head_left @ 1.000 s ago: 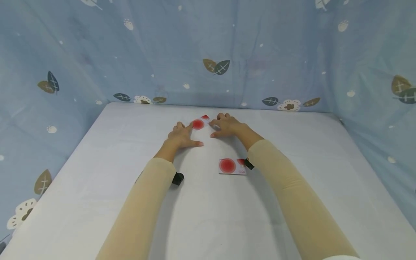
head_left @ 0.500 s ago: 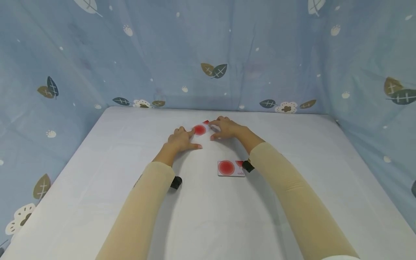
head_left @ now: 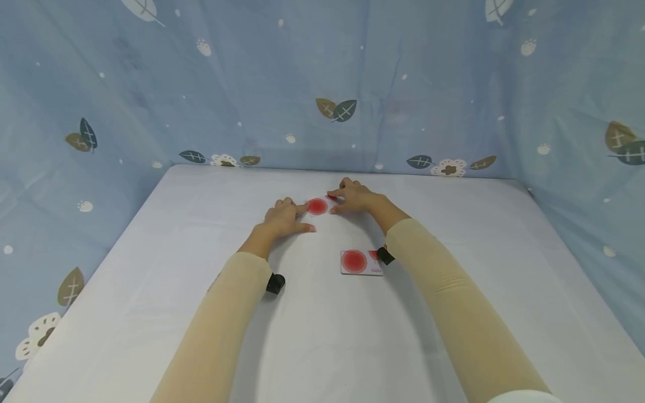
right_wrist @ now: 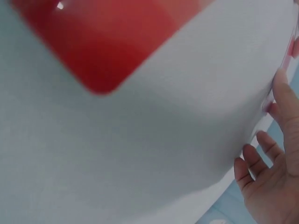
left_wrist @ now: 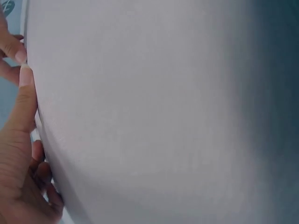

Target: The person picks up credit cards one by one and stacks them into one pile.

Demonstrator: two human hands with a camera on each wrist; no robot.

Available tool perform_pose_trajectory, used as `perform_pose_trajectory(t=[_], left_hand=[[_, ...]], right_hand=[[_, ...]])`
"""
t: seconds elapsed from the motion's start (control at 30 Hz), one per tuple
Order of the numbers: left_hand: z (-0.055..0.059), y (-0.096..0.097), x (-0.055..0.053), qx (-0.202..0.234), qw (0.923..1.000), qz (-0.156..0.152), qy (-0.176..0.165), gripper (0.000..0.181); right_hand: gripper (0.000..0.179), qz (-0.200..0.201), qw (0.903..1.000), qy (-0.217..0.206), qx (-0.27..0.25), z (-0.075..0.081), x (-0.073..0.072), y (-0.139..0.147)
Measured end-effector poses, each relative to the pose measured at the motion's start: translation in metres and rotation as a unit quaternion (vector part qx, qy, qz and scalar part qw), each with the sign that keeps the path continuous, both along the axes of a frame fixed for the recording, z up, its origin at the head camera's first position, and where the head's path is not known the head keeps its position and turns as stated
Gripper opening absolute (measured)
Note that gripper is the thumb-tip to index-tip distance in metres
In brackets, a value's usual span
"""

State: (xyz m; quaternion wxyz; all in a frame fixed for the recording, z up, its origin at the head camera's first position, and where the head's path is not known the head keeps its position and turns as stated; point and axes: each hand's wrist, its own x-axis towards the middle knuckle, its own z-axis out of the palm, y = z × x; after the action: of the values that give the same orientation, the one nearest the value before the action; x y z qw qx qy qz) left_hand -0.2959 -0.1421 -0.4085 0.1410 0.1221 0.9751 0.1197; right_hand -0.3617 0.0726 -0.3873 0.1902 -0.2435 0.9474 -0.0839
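Observation:
A white card (head_left: 317, 206) with a red disc and a red corner lies flat near the back of the table, between both hands. My left hand (head_left: 284, 218) touches its left end with the index finger; the thumb is extended, apart from the card. At the other end, my right hand (head_left: 354, 197) pinches the card between index finger and thumb, covering part of its right side. In the right wrist view, the right hand (right_wrist: 280, 154) has its other fingers loosely spread. The left wrist view shows the left hand (left_wrist: 21, 144) at its edge, the card hidden there.
A second, similar card (head_left: 361, 262) lies nearer, by the right forearm, beside the black wrist camera (head_left: 386, 256). Its red corner (right_wrist: 107, 56) looms close in the right wrist view. Another black camera (head_left: 275, 283) sits under the left wrist. Blue patterned curtain (head_left: 332, 134) borders the white table.
The far card has shifted right and slightly nearer, turning from slanted to almost level. My right hand has moved from beside its right end onto it; the left index finger stays at its left end.

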Motion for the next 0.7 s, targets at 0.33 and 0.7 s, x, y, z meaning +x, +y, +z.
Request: perform_pose_trajectory(t=[0.33,0.7], left_hand=[[0.005,0.002,-0.001,0.087,0.9929,0.069,-0.042,0.086],[0.013,0.009,-0.004,0.074,0.9932,0.08,-0.041,0.061]], right_hand=[[0.058,-0.032,0.9981,-0.015,-0.051,-0.006,0.003,0.005],[0.056,-0.007,0.9986,-0.004,-0.052,-0.005,0.006,0.009]])
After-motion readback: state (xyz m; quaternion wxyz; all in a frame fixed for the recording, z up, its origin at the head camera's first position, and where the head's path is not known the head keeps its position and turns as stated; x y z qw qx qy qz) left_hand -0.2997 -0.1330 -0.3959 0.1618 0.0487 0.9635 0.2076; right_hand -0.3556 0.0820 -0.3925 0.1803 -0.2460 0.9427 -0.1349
